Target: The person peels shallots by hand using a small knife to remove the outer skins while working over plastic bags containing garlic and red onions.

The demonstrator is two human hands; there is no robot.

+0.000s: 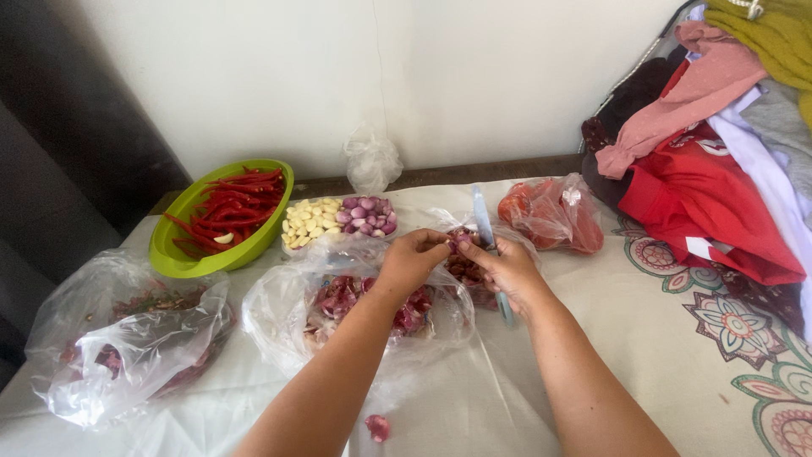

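My left hand (pixel 412 258) and my right hand (pixel 507 271) meet over the middle of the table, both pinching one small purple shallot (pixel 462 243). My right hand also grips a knife (pixel 485 222) with a pale blue handle, its blade pointing away from me. Under the left hand lies an open clear bag of purple shallot skins (pixel 355 305). Just behind the hands sits a clear bag of unpeeled shallots (pixel 467 269).
A green bowl (pixel 173 254) of red chillies stands at the back left, beside a container of peeled garlic (pixel 309 222) and peeled shallots (pixel 369 215). A bag of scraps (pixel 127 338) lies left, an orange-filled bag (pixel 551 213) behind, piled clothes (pixel 719 186) right.
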